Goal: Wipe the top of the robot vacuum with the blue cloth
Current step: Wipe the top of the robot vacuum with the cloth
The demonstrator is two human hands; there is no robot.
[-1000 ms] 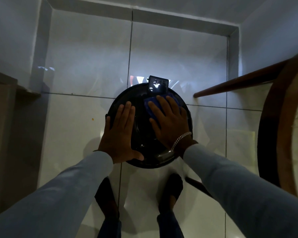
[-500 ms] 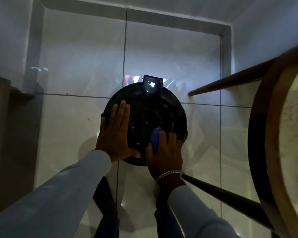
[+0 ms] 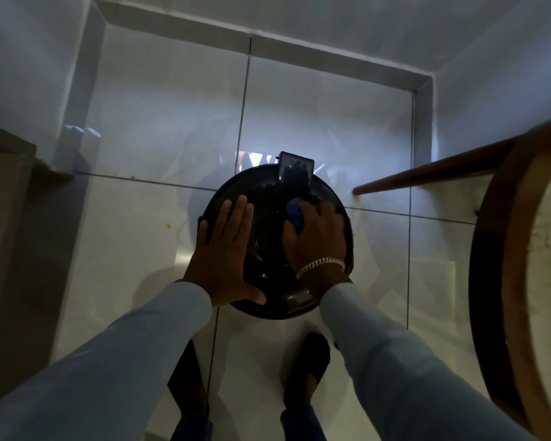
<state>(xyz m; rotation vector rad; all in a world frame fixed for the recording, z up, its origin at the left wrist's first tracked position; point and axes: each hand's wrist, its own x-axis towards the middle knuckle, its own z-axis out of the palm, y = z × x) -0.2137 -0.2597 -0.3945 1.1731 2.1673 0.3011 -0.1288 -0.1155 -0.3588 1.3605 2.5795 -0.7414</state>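
- Where half a second ago the right hand (image 3: 315, 237) was at the near rim of the robot vacuum (image 3: 268, 218), it is now seen further up on the right part of the lid, fingers curled over the blue cloth (image 3: 296, 214)
- The cloth is bunched under those fingers and pressed to the black top, just below the dark box (image 3: 295, 173) at the far rim
- The left hand (image 3: 225, 249) is laid flat and spread on the left side of the lid, as in the earlier frames
- The vacuum is set on the pale tiled floor (image 3: 124, 249), near a wooden chair (image 3: 490, 265) at the right
- A bracelet (image 3: 320, 265) is worn on the right wrist
- No brand or writing can be read
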